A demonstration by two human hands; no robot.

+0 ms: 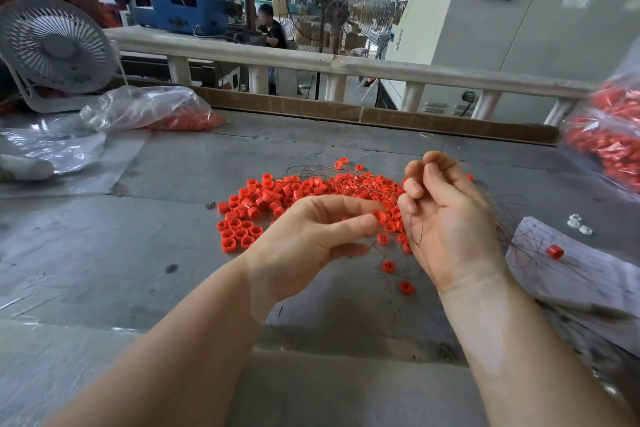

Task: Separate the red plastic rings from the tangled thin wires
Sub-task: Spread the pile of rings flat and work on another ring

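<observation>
A pile of red plastic rings [273, 199] lies on the grey table [138, 253], with thin dark wires [322, 168] tangled over its far part. My left hand [311, 239] hovers over the pile's near edge and pinches a red ring [380, 217] between thumb and forefinger. My right hand [446, 218] is raised beside it, palm towards me, fingers curled round thin wire strands that run down across the palm. A few loose rings [388, 266] lie below the hands.
A clear bag of red rings [156, 113] lies at the far left, another bag [613, 135] at the right edge. A sheet of paper [571, 274] with one ring and wires lies right. A small fan [55, 48] stands far left. A railing [311, 62] bounds the table's far side.
</observation>
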